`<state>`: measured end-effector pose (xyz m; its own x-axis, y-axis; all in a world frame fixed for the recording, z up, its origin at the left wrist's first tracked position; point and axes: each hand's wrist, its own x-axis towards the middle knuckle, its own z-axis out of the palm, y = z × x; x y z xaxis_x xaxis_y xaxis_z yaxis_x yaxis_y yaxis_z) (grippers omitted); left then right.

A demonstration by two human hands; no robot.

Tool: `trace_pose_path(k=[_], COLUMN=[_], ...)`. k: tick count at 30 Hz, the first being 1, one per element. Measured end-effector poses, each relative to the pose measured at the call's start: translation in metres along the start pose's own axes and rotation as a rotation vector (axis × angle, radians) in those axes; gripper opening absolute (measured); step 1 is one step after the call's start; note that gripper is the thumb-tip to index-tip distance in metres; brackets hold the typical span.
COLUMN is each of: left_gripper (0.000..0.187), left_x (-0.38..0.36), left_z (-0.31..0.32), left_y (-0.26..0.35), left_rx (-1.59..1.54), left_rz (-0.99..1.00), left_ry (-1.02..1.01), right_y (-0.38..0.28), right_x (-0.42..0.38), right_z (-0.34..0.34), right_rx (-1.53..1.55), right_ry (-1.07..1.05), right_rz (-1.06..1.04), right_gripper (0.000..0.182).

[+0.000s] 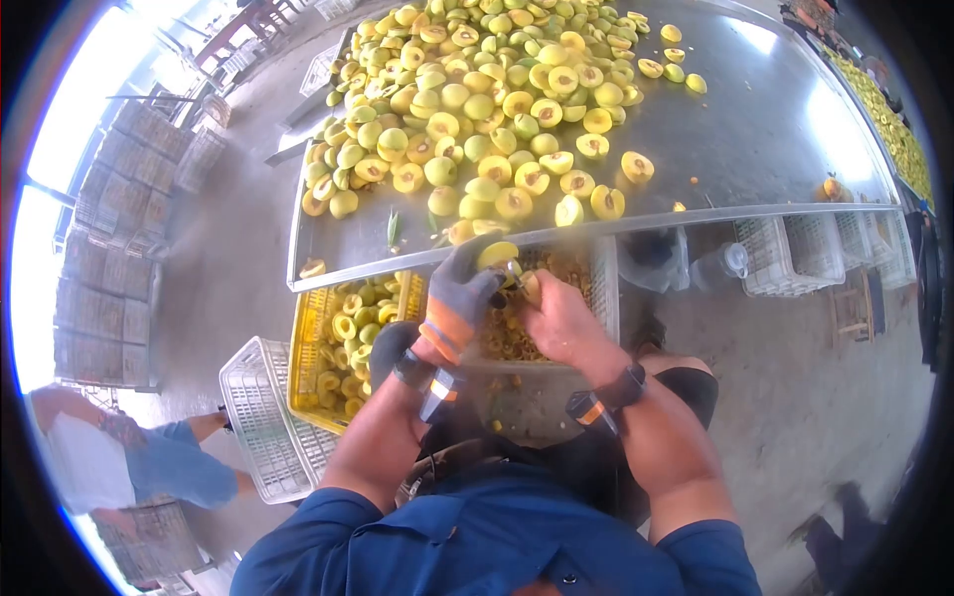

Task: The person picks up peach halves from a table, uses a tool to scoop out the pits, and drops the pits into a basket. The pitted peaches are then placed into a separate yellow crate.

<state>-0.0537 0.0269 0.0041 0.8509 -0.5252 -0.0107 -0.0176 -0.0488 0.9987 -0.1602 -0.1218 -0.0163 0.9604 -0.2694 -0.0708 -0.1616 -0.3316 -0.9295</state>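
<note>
My left hand (pixel 459 296), in a grey glove with an orange cuff, holds a yellow-green fruit half (pixel 497 254) just past the table's front edge. Bare and closed, my right hand (pixel 564 316) grips a small tool whose metal tip (pixel 514 269) touches or nearly touches that fruit. Both hands are close together above a crate of brown pits and scraps (pixel 517 343). Beyond them, a large heap of halved fruit (pixel 477 99) lies on the metal table (pixel 725 149).
A yellow crate of fruit halves (pixel 301 358) stands left of my legs, beside a white crate (pixel 260 417). More white crates (pixel 790 256) sit under the table at right. Another person (pixel 139 457) is at far left, near stacked crates (pixel 104 298).
</note>
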Motion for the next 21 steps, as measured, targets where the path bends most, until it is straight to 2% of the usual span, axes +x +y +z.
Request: trace_pose_path(k=[3, 6, 9, 12, 15, 18, 21], left_gripper=[0.050, 0.048, 0.045, 0.049, 0.052, 0.055, 0.054], left_x=[-0.003, -0.005, -0.009, -0.005, -0.007, -0.005, -0.007], left_z=[0.007, 0.012, 0.018, 0.016, 0.014, 0.010, 0.005], left_y=[-0.007, -0.013, -0.012, -0.020, -0.015, -0.022, -0.018], left_rx=[-0.044, 0.090, 0.042, 0.174, 0.209, 0.407, 0.401], left_rz=[0.006, 0.051, 0.048, 0.108, 0.087, 0.129, 0.230], left_ry=[0.030, 0.074, 0.102, 0.090, 0.078, 0.092, 0.045], right_y=[0.002, 0.013, 0.009, 0.007, 0.006, 0.014, 0.017], right_x=[0.003, 0.005, 0.008, 0.006, 0.012, 0.013, 0.011], right_z=[0.000, 0.010, 0.008, 0.013, 0.004, 0.016, 0.025], right_rx=[0.020, -0.012, 0.327, 0.152, 0.139, 0.141, 0.069], right_ry=[-0.002, -0.004, -0.161, -0.044, -0.172, -0.116, 0.013], right_rz=[0.024, -0.028, -0.048, -0.047, -0.040, -0.139, -0.114], right_gripper=[0.026, 0.026, 0.024, 0.023, 0.019, 0.017, 0.017])
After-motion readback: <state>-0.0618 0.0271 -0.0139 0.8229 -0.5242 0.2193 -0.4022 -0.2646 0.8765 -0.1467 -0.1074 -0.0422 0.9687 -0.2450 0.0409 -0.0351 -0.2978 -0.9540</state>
